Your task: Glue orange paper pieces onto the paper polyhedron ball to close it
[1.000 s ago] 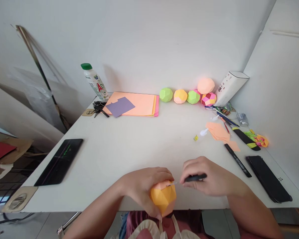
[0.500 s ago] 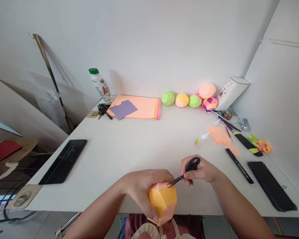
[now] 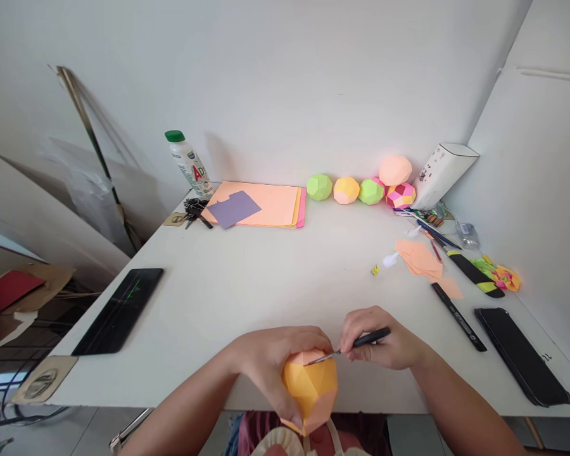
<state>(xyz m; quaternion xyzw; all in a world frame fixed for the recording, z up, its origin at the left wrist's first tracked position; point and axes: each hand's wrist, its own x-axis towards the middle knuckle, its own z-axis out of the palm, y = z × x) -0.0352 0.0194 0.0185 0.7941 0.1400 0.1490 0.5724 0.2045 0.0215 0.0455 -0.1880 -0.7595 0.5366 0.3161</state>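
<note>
Through the head camera I have the paper ball [image 3: 311, 385], yellow with peach facets, at the near edge of the tabletop [image 3: 266, 278], close to the wearer's body; I can't tell whether it rests on the surface. My left hand [image 3: 273, 358] curls its grip around the ball, thumb on the near side and fingers over the far side, presumably to steady it while leaving the right flank exposed. My right hand [image 3: 393, 351] pinches the dark-handled scissors [image 3: 373, 337], seen edge-on, their blades slanting onto the ball's upper facets; holding them so low likely gives fine control of the tip. Beyond, paper balls [image 3: 319, 187] line the wall and peach paper scraps [image 3: 414, 256] lie to the right, probably kept there to free the working area.
</note>
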